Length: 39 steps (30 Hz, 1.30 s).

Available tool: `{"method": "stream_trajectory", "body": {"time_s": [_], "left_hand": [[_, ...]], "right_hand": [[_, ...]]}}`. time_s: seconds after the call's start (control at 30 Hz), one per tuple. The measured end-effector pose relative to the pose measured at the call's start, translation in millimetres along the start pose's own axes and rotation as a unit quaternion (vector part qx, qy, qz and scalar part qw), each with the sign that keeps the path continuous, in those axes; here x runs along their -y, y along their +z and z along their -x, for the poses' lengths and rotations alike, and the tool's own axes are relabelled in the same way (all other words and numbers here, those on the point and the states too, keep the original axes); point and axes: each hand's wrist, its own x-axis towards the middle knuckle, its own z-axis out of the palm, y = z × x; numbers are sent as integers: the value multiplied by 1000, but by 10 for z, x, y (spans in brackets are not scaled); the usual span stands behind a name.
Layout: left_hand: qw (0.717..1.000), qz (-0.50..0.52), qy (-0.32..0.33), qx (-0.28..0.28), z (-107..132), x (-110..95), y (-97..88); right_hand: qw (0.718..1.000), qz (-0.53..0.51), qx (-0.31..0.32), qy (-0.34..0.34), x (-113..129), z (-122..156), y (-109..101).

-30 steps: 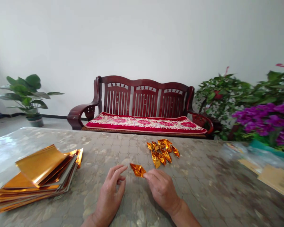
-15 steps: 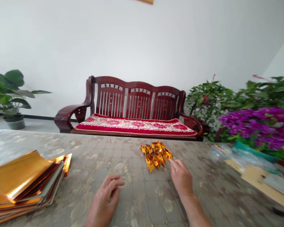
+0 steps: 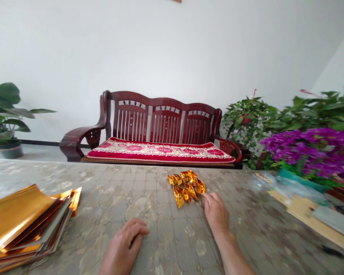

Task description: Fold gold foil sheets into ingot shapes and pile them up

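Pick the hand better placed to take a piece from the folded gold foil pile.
The right hand, most likely: its fingertips are right at the edge of the folded gold foil pile. The left hand rests farther back on the table, well away from the pile.

the left hand (image 3: 123,244) and right hand (image 3: 216,214) are bare (forearms (image 3: 232,256) too).

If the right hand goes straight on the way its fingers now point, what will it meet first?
The right hand would most likely meet the rightmost folded gold-foil piece first. Its fingertips are already at that piece's near edge, though from this view I cannot tell whether they touch it.
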Motion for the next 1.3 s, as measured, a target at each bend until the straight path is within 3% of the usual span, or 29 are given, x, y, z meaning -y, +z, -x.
{"method": "stream_trajectory", "body": {"time_s": [0.43,1.0,1.3], "left_hand": [[999,11,-30,43,20,-5,0],[998,35,-37,46,19,-56,-13],[999,28,-22,21,12,-84,-15]], "right_hand": [[1000,20,18,-14,18,-9,-33],[1000,16,24,1,18,-8,11],[998,-14,-39,53,51,-4,-40]]}}
